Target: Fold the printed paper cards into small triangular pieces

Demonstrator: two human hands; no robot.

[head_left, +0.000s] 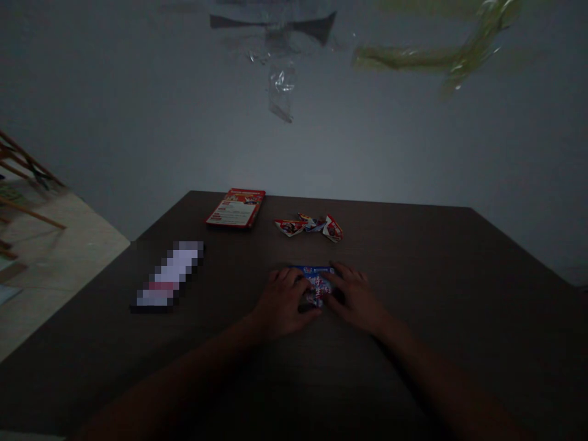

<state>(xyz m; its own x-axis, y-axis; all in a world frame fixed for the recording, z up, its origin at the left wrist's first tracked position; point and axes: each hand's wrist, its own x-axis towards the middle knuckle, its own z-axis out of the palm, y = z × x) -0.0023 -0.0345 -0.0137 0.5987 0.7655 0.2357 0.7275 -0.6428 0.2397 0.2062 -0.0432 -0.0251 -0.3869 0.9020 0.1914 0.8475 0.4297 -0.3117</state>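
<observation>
A small blue printed card or paper [319,285] with white and red lettering lies on the dark table in front of me. My left hand [285,303] rests over its left side, with the fingers spread and the thumb stretched out along its near edge. On the right side, my right hand [356,297] touches it, fingers spread and thumb apart from the index finger. Parts of the card are hidden under the fingers. Just beyond the hands sit several folded red, white and blue printed paper pieces [310,226], close together.
A stack of red-bordered printed cards or a booklet [236,208] lies at the table's far left. Nearer on the left is a phone-like object [169,275], pixelated. The dark table [436,263] meets a pale wall [390,147] bearing tape. Wooden furniture [27,165] stands on the floor at left.
</observation>
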